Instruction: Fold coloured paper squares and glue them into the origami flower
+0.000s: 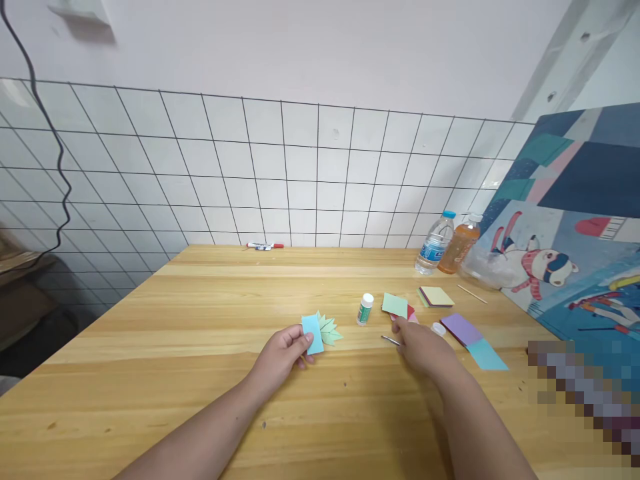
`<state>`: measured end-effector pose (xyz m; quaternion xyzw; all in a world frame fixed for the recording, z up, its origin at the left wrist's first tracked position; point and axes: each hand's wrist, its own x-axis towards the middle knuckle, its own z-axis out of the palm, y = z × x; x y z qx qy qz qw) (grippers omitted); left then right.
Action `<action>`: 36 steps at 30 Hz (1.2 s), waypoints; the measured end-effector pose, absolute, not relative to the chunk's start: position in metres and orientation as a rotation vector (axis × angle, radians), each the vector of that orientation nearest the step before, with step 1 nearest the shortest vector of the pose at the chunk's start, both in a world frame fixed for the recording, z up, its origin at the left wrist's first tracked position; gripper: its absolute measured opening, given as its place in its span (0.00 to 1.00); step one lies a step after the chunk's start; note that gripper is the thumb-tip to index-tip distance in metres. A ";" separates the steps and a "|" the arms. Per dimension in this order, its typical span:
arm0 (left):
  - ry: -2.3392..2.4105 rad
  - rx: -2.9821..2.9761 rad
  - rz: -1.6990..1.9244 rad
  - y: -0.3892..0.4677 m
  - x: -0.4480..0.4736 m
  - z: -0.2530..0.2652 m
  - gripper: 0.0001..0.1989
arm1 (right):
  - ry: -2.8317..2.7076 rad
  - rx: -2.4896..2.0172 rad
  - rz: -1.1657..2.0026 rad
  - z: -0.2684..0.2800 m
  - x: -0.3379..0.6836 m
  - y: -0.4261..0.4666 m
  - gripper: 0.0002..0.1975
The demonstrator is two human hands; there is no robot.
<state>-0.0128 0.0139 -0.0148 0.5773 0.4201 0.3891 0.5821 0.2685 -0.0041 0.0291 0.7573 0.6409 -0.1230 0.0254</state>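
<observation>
Between the thumb and fingers of my left hand point(290, 347) is a small rectangle of blue paper point(313, 333), held upright just above the table. Behind its right edge shows a pale green paper leaf point(329, 330) with pointed tips; whether the hand holds it too is hidden. My right hand point(417, 343) is closed, palm down, low over the table. A thin metal tip, which looks like scissors point(390, 340), sticks out to its left, the handles hidden under the hand. Its fingertips are beside a light green paper square point(395, 305), which overlaps red and pink paper point(411, 313).
A white-capped glue bottle point(365, 310) stands between the hands. To the right are a paper stack point(437, 297), a purple sheet point(461, 329), a blue sheet point(487, 354), a clear round lid point(439, 329) and a thin stick point(472, 294). Two drink bottles point(435, 248) and markers point(265, 246) stand farther back.
</observation>
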 end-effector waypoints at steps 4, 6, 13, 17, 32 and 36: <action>0.982 1.332 0.918 0.015 -0.013 -0.015 0.16 | 2.034 2.285 -0.435 0.027 0.267 -0.006 0.07; 0.977 1.324 0.924 0.015 -0.013 -0.015 0.16 | 2.132 2.263 -0.516 0.028 0.261 -0.007 0.05; 0.990 1.268 0.934 0.015 -0.012 -0.013 0.15 | 2.576 2.088 -1.552 0.020 0.200 -0.017 0.12; 0.967 1.179 0.985 0.016 -0.013 -0.013 0.14 | 2.408 1.908 -2.284 0.009 0.174 -0.021 0.21; 0.949 1.020 1.070 0.016 -0.016 -0.009 0.13 | 2.099 1.957 -2.791 0.007 0.173 -0.017 0.21; 0.951 0.971 1.058 0.015 -0.015 -0.004 0.12 | 2.162 1.919 -2.736 0.007 0.172 -0.017 0.21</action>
